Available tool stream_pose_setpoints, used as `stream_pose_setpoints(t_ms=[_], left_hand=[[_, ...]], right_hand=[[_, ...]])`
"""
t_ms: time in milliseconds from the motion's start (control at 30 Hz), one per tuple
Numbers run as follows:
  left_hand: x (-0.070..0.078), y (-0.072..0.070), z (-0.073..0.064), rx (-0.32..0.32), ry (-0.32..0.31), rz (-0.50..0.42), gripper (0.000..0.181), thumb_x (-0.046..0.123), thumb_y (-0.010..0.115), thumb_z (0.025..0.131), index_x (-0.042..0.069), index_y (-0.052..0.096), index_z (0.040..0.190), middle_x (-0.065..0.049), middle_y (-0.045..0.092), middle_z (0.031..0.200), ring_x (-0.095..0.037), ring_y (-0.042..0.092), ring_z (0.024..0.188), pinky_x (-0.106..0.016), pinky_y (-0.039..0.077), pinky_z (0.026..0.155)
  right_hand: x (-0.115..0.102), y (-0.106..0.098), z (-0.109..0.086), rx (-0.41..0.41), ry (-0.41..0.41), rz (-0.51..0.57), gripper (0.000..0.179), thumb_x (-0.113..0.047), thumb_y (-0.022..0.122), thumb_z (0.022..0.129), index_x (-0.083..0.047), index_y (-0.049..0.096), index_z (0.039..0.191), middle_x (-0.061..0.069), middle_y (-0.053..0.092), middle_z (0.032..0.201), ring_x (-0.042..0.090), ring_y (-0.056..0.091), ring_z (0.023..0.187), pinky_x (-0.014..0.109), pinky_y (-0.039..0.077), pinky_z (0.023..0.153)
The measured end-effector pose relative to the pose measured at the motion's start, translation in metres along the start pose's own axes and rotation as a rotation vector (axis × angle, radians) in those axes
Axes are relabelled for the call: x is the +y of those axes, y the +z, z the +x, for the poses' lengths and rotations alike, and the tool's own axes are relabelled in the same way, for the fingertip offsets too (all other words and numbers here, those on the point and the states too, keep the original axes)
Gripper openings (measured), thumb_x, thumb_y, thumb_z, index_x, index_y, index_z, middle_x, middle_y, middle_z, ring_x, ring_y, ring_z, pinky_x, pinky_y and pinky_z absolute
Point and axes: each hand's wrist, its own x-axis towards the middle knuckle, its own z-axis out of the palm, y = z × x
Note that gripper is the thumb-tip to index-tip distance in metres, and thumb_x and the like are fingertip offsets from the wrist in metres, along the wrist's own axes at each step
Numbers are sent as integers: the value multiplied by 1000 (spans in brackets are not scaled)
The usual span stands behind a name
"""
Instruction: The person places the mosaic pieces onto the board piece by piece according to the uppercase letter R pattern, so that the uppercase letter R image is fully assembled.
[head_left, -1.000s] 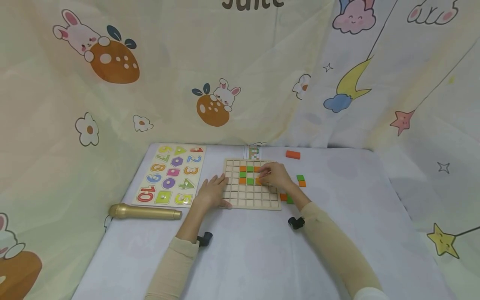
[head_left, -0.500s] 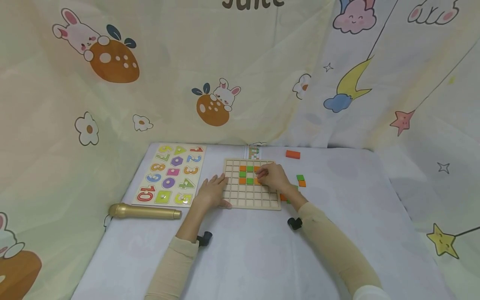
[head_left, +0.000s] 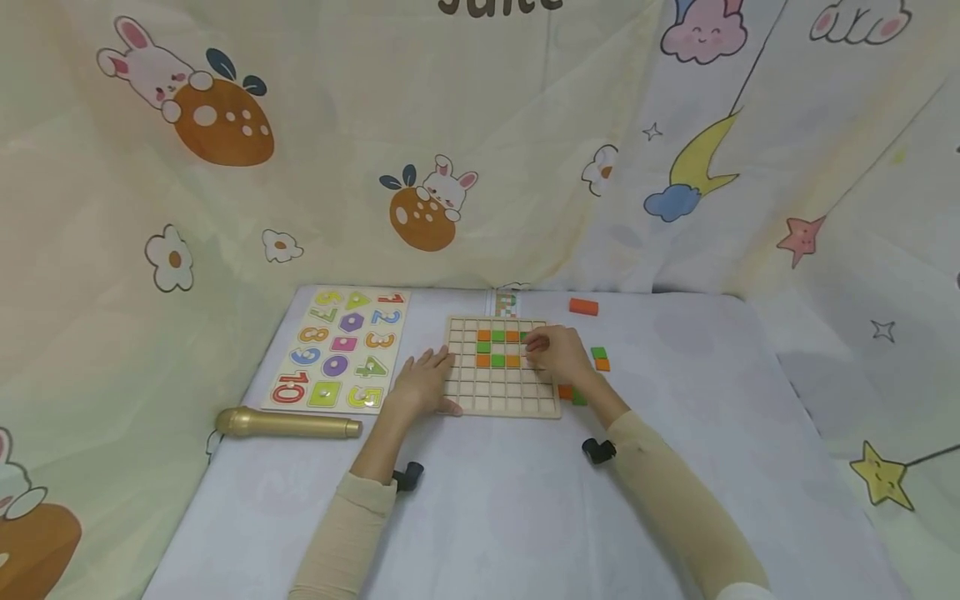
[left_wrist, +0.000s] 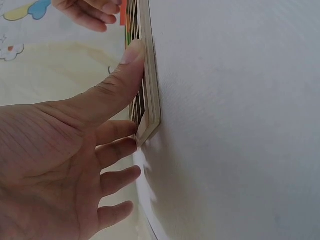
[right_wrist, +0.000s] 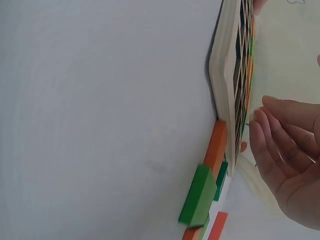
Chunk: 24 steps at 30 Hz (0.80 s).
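Observation:
A wooden grid board [head_left: 502,400] lies flat on the table. Orange [head_left: 483,361] and green tiles [head_left: 498,361] sit in several of its squares. My left hand [head_left: 422,385] rests on the board's left edge; in the left wrist view the thumb [left_wrist: 112,87] lies along the near rim, with the fingers spread. Over the right part of the board is my right hand [head_left: 562,354], close to a green tile [head_left: 524,337] in the upper row. The right wrist view shows its fingers bent toward the thumb [right_wrist: 290,110], nothing visible between them.
Loose blocks lie right of the board: an orange block [head_left: 565,392], a green block [head_left: 579,397], another green-and-orange pair [head_left: 601,358]. A red-orange block [head_left: 583,307] and a pattern card [head_left: 506,303] are behind. Left are a number puzzle [head_left: 337,392] and gold microphone [head_left: 288,423].
My right hand has moved slightly right, off an orange tile in the lower tile row, which now shows fully. A green tile at the upper row's right end has come into view. My left hand stays put.

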Motion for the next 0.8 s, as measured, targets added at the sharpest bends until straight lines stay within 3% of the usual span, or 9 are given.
stream_pose_setpoints(t_ms=[300, 600, 800], left_hand=[[0, -3, -1, -8, -4, -1, 114, 49, 90, 74, 5, 33, 163, -15, 23, 172, -39, 21, 158, -60, 17, 128], [-1, -4, -1, 1, -2, 2, 113, 48, 91, 74, 4, 35, 162, -15, 24, 171, -40, 22, 157, -61, 18, 127], [0, -1, 1, -5, -2, -7, 114, 48, 90, 73, 5, 34, 163, -14, 23, 172, -39, 21, 158, -60, 17, 128]], right_hand=[[13, -22, -7, 42, 38, -36, 26, 1, 78, 89, -2, 77, 115, 9, 79, 103, 25, 74, 94, 42, 62, 85], [23, -36, -13, -91, 187, -110, 39, 4, 82, 82, -8, 77, 119, 10, 76, 114, 30, 70, 107, 43, 62, 86], [27, -39, -15, -102, 199, -160, 35, 4, 79, 83, -9, 78, 115, 8, 78, 109, 27, 71, 100, 40, 62, 83]])
